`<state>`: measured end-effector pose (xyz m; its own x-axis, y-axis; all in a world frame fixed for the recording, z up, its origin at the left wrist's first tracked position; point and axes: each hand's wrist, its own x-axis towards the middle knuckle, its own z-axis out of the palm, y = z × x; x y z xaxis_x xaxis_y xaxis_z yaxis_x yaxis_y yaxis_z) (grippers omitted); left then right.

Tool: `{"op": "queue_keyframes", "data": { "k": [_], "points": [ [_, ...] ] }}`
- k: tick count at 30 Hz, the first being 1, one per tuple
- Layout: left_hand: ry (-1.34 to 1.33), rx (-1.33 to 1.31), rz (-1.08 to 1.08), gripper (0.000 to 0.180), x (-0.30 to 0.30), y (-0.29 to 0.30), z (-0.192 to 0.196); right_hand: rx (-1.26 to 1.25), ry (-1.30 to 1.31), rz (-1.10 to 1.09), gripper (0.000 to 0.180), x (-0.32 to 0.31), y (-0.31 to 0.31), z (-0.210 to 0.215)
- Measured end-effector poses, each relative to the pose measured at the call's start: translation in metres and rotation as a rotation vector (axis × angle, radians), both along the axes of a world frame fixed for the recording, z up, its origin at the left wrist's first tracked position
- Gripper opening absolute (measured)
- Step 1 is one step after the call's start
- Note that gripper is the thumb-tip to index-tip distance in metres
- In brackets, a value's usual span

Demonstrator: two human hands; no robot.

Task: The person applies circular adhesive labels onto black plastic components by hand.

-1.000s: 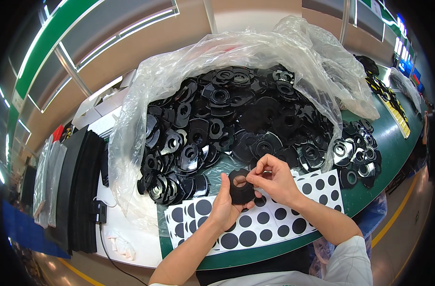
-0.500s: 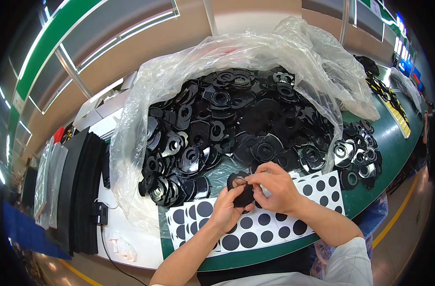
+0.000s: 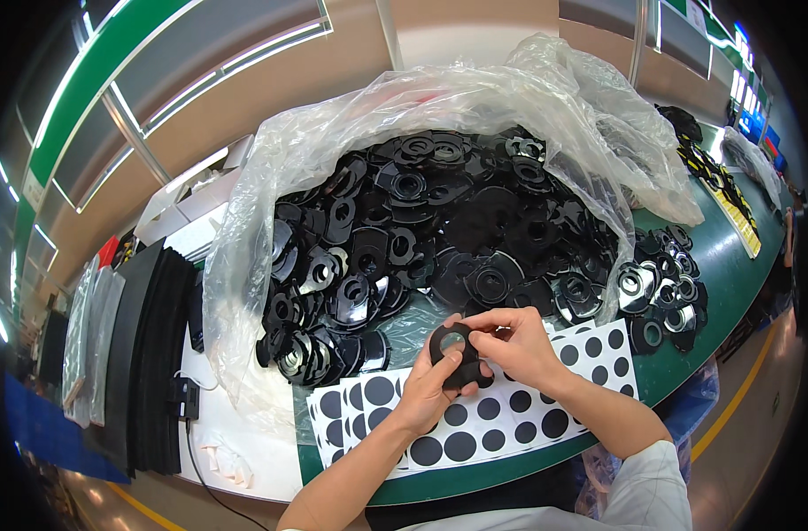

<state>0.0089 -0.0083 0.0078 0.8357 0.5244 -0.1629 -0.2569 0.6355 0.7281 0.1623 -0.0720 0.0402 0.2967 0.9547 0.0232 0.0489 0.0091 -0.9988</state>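
My left hand (image 3: 424, 392) holds a black flat part with a round hole (image 3: 468, 357) low over the table, thumb across its face beside the hole. My right hand (image 3: 525, 352) grips the part's right side, thumb and finger at the rim of the hole. Through the hole a lighter patch shows. Beneath both hands lie overlapping white sheets (image 3: 476, 428) with rows of black round stickers. Beyond them, a large heap of similar black parts (image 3: 492, 281) rests in an opened clear plastic bag (image 3: 244, 232).
More black parts (image 3: 635, 280) lie to the right on the green tabletop (image 3: 528, 464). Tall black sheets (image 3: 160, 354) stand at the left, near a small black box (image 3: 187, 397) with a cable. Yellow-and-black strips (image 3: 730, 208) lie at the far right.
The black part has turned so its hole faces up more plainly. My right hand has lowered from a pinch above its top edge onto its right side.
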Motion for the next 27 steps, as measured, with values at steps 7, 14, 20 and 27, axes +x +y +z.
{"op": "queue_keyframes", "data": {
  "k": [7, 14, 20, 27],
  "points": [
    [0.056, 0.208, -0.045, 0.065, 0.001, -0.006, -0.005, -0.038, -0.057, -0.06, 0.011, -0.002, -0.001, 0.01],
    [0.063, 0.347, -0.093, 0.096, 0.002, -0.008, -0.006, -0.041, -0.339, -0.185, 0.017, -0.009, -0.002, 0.008],
    [0.082, 0.293, -0.112, 0.1, 0.004, -0.007, -0.003, 0.166, -0.966, -0.256, 0.038, -0.006, -0.007, 0.006],
    [0.032, 0.136, -0.098, 0.092, 0.0, -0.002, 0.002, 0.075, -0.65, 0.053, 0.019, 0.012, -0.01, 0.025]
  ]
}}
